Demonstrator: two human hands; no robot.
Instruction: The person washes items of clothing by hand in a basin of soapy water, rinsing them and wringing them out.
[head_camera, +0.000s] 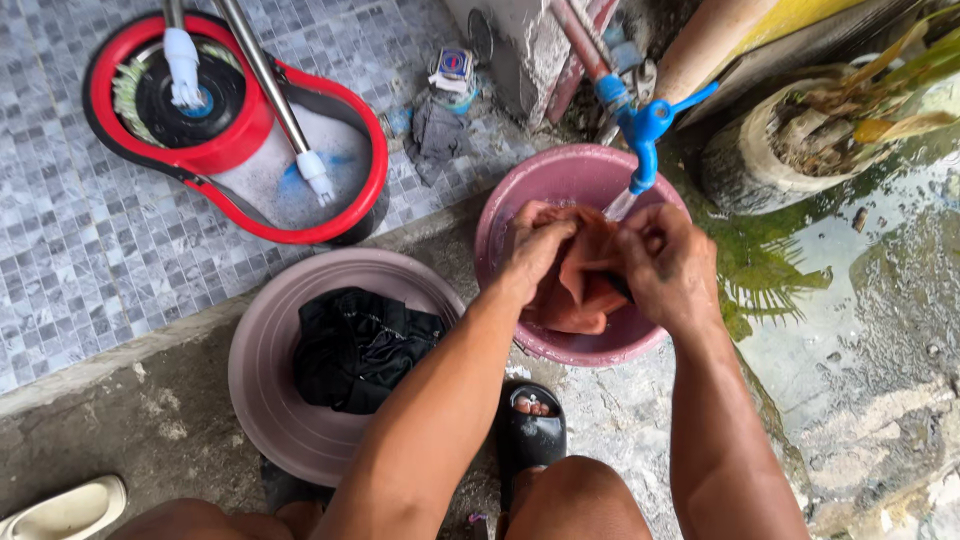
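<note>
To the left of the hands a basin (262, 400) holds dark clothes (358, 346); the left hand (535, 250) and right hand (668, 265) both grip a reddish cloth (580, 290), fingers curled tight. The cloth hangs bunched between them over a pink basin (560, 175); a blue tap (645, 130) stands just above the right hand.

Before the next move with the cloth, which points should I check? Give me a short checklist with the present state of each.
1. Both hands grip the orange cloth: ok; left hand and right hand clutch it.
2. Cloth is over the pink basin: ok.
3. Blue tap is above that basin: ok.
4. Water is running: cannot tell.
5. Second basin has room: not ok; black clothes fill much of it.
</note>
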